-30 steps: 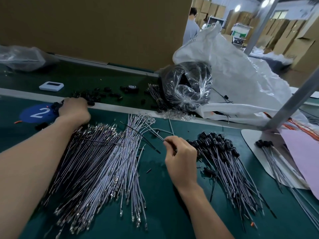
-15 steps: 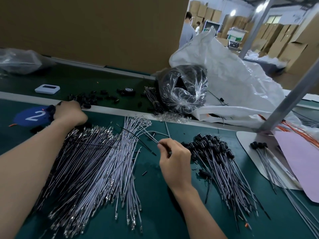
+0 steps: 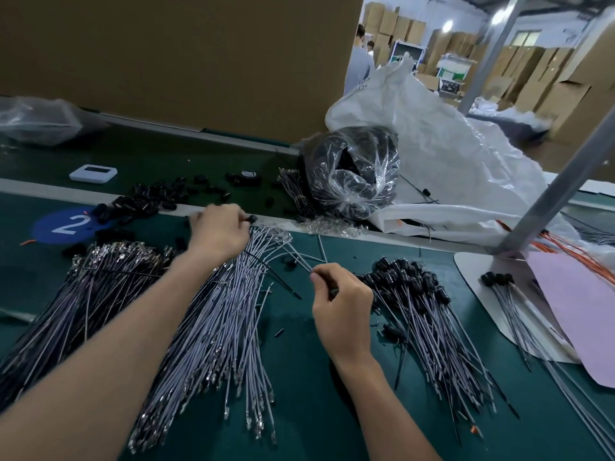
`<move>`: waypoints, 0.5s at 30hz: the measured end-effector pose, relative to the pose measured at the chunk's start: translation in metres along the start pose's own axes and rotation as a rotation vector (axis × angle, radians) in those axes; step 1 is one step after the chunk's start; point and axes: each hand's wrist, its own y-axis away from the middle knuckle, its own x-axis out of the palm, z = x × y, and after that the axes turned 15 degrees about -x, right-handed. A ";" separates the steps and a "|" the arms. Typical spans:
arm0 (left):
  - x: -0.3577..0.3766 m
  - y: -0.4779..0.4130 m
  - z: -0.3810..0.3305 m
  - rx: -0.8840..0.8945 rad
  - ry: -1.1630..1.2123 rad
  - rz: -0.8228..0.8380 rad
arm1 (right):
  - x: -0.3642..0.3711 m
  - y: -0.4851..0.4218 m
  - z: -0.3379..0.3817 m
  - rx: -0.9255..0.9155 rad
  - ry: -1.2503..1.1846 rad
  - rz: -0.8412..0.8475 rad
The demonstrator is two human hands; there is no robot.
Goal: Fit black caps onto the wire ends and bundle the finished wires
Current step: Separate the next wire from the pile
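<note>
Loose black caps (image 3: 146,199) lie scattered at the far left of the green table. My left hand (image 3: 219,232) is just right of them, pinching one black cap (image 3: 250,219) at its fingertips. A big fan of uncapped grey wires (image 3: 219,321) lies under my left forearm. My right hand (image 3: 342,302) pinches the end of one grey wire (image 3: 299,259) that curves up from that fan. To the right lies a pile of capped wires (image 3: 422,307), black caps at the far end. A smaller capped bunch (image 3: 509,294) rests on a white board.
A clear bag of black parts (image 3: 352,174) and a large white sack (image 3: 446,161) stand behind the work area. A grey metal post (image 3: 549,191) slants at right, beside a pink sheet (image 3: 579,321). A small white device (image 3: 93,173) lies far left. People stand in the background.
My left hand has moved right from the loose caps near the blue "2" sticker, now carrying one cap toward the wire ends. My right hand stays on the wire.
</note>
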 end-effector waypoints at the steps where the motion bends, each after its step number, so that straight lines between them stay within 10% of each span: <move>1: 0.002 0.012 -0.005 0.005 0.185 0.036 | 0.000 -0.001 0.000 0.019 -0.011 -0.020; 8: 0.003 0.081 -0.016 -0.146 1.081 0.366 | -0.007 -0.006 -0.005 0.210 -0.217 -0.146; 15: 0.003 0.092 -0.008 -0.163 1.284 0.496 | -0.010 -0.007 -0.001 0.188 -0.220 -0.171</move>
